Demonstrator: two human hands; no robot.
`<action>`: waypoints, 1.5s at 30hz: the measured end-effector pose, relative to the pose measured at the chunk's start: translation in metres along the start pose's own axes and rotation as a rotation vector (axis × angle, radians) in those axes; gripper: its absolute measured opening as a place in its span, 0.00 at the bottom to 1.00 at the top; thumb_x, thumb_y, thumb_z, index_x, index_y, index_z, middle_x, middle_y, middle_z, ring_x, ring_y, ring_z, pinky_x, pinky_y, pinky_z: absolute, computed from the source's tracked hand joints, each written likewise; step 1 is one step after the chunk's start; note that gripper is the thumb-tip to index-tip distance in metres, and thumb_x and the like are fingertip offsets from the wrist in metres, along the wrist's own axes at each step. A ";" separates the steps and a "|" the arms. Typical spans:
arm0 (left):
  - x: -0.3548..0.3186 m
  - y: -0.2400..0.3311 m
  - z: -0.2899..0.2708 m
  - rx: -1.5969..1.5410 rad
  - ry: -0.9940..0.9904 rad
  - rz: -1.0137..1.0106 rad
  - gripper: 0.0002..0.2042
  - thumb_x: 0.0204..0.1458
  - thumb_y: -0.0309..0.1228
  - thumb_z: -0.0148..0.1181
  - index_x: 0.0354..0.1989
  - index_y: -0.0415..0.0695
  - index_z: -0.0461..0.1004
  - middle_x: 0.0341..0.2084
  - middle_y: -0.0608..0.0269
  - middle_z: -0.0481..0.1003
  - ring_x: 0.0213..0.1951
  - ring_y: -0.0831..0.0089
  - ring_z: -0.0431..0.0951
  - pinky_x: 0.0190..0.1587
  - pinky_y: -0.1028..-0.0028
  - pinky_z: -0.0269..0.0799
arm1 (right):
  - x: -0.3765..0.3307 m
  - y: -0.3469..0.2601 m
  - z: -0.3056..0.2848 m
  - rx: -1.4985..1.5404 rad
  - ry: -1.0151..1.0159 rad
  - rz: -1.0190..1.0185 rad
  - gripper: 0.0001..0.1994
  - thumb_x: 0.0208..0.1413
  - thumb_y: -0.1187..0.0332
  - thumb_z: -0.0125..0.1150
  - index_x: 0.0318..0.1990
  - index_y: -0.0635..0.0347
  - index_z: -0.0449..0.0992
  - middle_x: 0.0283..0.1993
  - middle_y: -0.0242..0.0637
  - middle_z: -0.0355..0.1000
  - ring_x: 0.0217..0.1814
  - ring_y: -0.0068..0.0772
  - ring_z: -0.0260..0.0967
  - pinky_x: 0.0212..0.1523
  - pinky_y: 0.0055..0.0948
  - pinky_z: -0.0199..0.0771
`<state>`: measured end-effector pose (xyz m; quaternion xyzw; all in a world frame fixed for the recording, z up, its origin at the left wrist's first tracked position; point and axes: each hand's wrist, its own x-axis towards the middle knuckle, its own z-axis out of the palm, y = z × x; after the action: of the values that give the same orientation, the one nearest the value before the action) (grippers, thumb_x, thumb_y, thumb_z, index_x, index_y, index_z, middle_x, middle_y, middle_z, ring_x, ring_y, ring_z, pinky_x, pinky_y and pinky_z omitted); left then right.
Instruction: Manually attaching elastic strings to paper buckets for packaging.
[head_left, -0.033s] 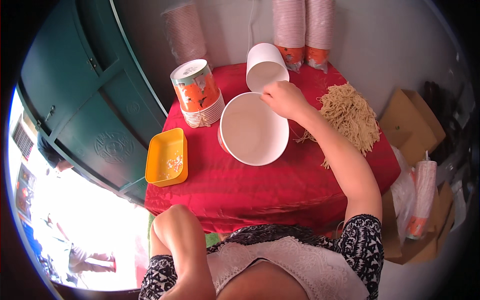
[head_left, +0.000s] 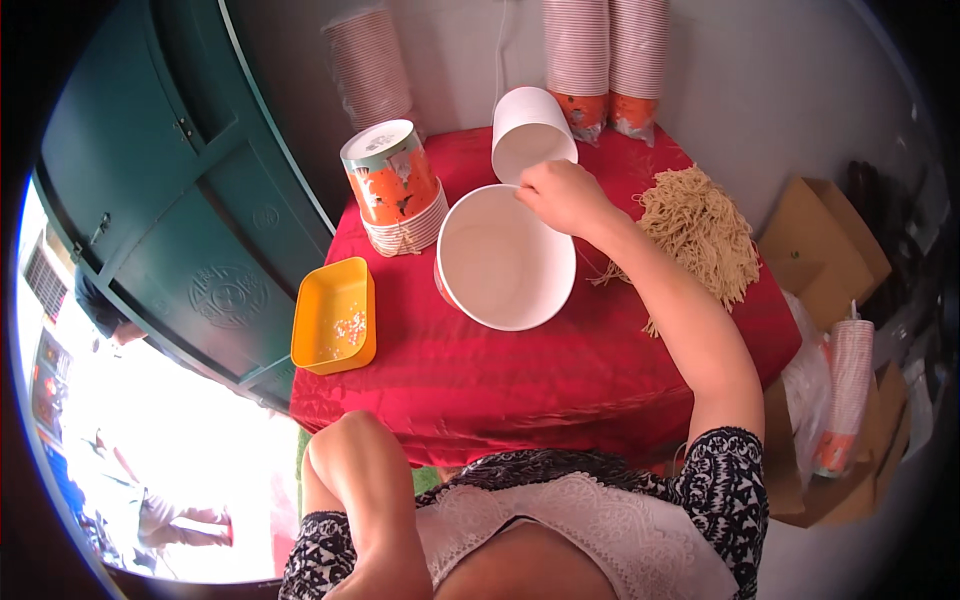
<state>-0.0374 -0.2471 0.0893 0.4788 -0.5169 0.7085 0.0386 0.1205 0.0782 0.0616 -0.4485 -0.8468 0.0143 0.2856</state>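
Two hands, one busy: your left hand is out of view below the red-clothed table (head_left: pixel 560 380), its fingers impossible to judge. Centre, the wide white paper bowl (head_left: pixel 505 262) tilts toward you. Your right hand (head_left: pixel 565 197) pinches its far rim, fingers closed, with the tipped white cup (head_left: pixel 530 130) just beyond.

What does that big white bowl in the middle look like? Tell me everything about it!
The big white bowl looks like a paper tub, round and deep. Its inside is plain white and empty, and a bit of orange shows on its outer wall at the left. It sits tilted on the red tablecloth, mouth facing up toward the camera. The right hand touches its far rim. A smaller white cup lies just behind it, and a stack of orange printed bowls stands to its left.
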 end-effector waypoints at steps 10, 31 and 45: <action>0.003 -0.001 -0.009 0.064 -0.106 -0.008 0.20 0.51 0.18 0.56 0.54 0.30 0.68 0.57 0.48 0.62 0.64 0.57 0.59 0.68 0.56 0.54 | 0.028 -0.022 0.022 0.130 0.035 -0.033 0.08 0.54 0.70 0.55 0.31 0.63 0.79 0.32 0.49 0.77 0.35 0.51 0.76 0.39 0.45 0.76; -0.009 0.006 -0.016 0.038 -0.104 -0.062 0.18 0.57 0.27 0.54 0.54 0.32 0.71 0.63 0.47 0.59 0.66 0.54 0.54 0.68 0.54 0.52 | -0.054 -0.055 0.016 0.600 -0.229 -0.034 0.18 0.55 0.70 0.60 0.52 0.68 0.73 0.28 0.40 0.74 0.29 0.26 0.72 0.35 0.31 0.73; -0.014 0.012 -0.125 1.527 -0.849 -0.742 0.11 0.52 0.35 0.52 0.41 0.46 0.69 0.51 0.51 0.69 0.49 0.44 0.73 0.53 0.52 0.68 | -0.021 0.027 0.012 0.243 0.003 -0.172 0.10 0.52 0.64 0.61 0.28 0.62 0.78 0.32 0.41 0.74 0.34 0.40 0.74 0.37 0.36 0.73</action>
<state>-0.1168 -0.1504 0.0700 0.7259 0.3002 0.5645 -0.2535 0.1440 0.0808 0.0345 -0.3362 -0.8738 0.0913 0.3393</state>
